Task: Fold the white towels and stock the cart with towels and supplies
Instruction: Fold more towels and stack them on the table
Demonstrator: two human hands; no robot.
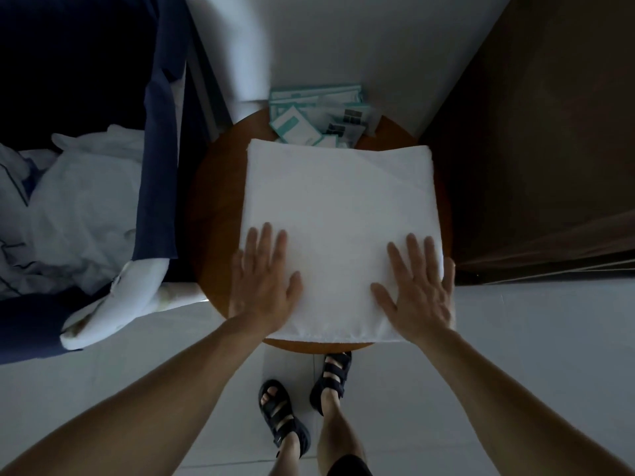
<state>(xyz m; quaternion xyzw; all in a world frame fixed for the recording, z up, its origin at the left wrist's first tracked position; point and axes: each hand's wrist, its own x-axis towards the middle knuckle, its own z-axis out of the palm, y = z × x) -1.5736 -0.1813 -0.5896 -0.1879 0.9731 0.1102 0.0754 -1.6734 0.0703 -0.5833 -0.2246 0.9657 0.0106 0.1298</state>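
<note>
Left grip, right grip — flattening towel.

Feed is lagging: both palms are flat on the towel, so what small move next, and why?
Likely pinch the near edge of the white towel and fold it away: left hand and right hand lie flat on it, and it lies smooth, a wide square over the round table.

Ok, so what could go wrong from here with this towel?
1. The towel nearly covers the round table, and its near corners seem to sit at or past the rim. When the left hand and right hand, now pressed flat on it, lift, it may slip to the floor.
2. The packets lie right at its far edge. Smoothing forward could push them off the back.
</note>
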